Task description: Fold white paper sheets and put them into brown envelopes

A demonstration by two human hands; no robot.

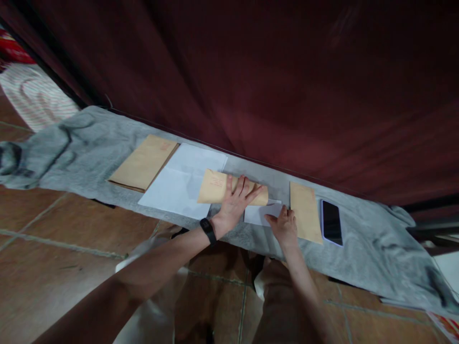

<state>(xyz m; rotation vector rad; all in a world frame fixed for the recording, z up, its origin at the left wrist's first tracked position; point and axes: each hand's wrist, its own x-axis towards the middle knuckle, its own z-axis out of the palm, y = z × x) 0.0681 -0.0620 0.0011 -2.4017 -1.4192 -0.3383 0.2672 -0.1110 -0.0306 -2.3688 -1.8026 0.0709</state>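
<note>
My left hand (234,203) lies flat, fingers stretched out, on a tan envelope (215,187) in the middle of the grey cloth (89,148). A black band is on that wrist. My right hand (285,225) rests just to the right, its fingers curled on the lower edge of a folded white paper (258,213) that pokes out from under the envelope. The envelope overlaps a large white sheet (182,181) on its left.
A stack of tan envelopes (143,162) lies at the left of the cloth. Another tan envelope (304,210) and a dark phone (331,222) lie to the right. A dark red curtain (287,71) hangs behind. Brown floor tiles (53,239) lie in front.
</note>
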